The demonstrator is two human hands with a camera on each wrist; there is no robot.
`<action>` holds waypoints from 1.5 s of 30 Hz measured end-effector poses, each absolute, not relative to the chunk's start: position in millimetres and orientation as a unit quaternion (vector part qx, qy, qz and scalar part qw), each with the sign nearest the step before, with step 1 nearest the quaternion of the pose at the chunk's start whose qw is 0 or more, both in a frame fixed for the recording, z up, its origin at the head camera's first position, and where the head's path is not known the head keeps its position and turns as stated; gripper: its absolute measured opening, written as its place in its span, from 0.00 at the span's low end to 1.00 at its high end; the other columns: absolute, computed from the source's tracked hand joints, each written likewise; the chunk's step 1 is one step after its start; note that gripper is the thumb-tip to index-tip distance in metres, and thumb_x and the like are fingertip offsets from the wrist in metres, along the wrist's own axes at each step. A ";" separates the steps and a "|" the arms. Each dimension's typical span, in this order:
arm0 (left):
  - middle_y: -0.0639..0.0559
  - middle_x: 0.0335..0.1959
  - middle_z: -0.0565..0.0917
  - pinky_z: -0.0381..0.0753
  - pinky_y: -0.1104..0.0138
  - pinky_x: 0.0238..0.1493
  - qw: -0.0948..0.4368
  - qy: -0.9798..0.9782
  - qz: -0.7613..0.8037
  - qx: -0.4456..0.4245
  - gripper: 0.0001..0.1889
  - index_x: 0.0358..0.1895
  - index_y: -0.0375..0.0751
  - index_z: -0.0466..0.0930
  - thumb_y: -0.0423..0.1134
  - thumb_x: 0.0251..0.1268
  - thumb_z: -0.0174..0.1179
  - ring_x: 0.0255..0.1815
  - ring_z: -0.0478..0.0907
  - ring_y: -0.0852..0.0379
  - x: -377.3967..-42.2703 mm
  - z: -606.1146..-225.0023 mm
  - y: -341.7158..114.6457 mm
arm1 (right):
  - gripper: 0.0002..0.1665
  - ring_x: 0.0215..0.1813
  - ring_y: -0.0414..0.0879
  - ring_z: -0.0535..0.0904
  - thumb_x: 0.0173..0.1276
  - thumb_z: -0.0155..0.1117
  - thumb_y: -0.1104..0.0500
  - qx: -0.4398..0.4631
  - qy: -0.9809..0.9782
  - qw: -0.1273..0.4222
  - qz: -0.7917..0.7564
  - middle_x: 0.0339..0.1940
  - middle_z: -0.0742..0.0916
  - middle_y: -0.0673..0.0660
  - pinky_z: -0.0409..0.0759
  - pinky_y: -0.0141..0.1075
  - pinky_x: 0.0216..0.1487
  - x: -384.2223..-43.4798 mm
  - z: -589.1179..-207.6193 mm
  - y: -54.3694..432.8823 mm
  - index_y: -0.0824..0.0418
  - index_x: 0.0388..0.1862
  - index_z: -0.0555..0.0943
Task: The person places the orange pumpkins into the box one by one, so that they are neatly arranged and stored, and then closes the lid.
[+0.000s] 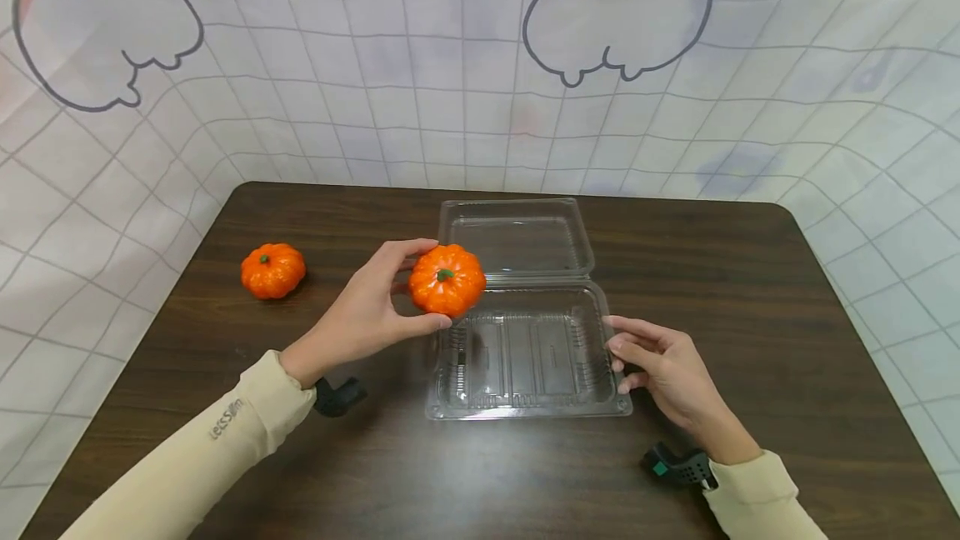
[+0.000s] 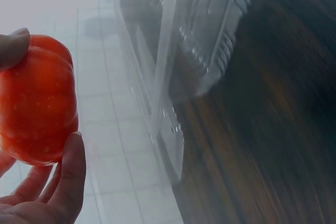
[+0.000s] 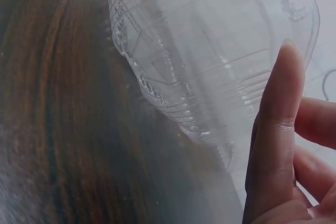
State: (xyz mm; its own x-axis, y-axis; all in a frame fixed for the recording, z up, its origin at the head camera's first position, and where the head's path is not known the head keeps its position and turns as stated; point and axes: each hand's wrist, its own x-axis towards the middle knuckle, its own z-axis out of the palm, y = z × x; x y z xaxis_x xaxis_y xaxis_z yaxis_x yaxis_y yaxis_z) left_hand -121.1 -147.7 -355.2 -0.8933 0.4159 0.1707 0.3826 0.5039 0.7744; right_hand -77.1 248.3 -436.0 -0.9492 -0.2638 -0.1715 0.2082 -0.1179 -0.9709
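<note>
My left hand [image 1: 367, 307] grips a shiny orange toy pumpkin [image 1: 447, 280] with a green stem. It holds the pumpkin above the left side of a clear plastic clamshell container [image 1: 525, 357], near the hinge. In the left wrist view, thumb and fingers are at opposite sides of the pumpkin [image 2: 39, 103]. My right hand [image 1: 667, 369] holds the container's right rim, fingertips along the edge; the right wrist view has the thumb in front of the clear wall [image 3: 205, 66]. The container lies opened out, its lid [image 1: 517, 238] folded back on the table.
A second orange pumpkin [image 1: 273, 271] sits at the left of the dark wooden table [image 1: 712, 273]. White grid-patterned cloth [image 1: 465, 123] with cartoon outlines stands around the table's back and sides.
</note>
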 end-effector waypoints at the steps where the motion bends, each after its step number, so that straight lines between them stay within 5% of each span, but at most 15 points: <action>1: 0.48 0.69 0.73 0.82 0.53 0.68 0.023 0.865 0.443 0.235 0.47 0.74 0.46 0.65 0.45 0.51 0.82 0.68 0.76 0.49 -121.4 -355.3 -144.8 | 0.22 0.33 0.37 0.84 0.75 0.64 0.65 -0.020 0.644 0.159 -0.748 0.38 0.90 0.45 0.87 0.32 0.27 -77.3 -436.4 247.9 0.63 0.67 0.79; 45: 0.52 0.66 0.75 0.85 0.59 0.60 0.136 0.860 0.386 0.305 0.44 0.71 0.49 0.68 0.50 0.50 0.81 0.65 0.77 0.52 -128.3 -361.3 -64.3 | 0.21 0.31 0.38 0.83 0.74 0.65 0.64 0.000 0.636 0.160 -0.755 0.36 0.89 0.45 0.89 0.35 0.29 -69.6 -444.3 228.6 0.64 0.64 0.76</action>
State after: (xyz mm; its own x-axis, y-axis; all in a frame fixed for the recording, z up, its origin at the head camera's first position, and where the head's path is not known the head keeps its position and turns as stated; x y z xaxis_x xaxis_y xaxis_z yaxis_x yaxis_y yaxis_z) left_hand -128.3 -64.3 -361.3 -0.7770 0.6295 0.0008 0.4190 0.5163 0.7469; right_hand -69.6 228.6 -444.3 -0.9485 -0.2416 -0.2046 0.2428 -0.1404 -0.9599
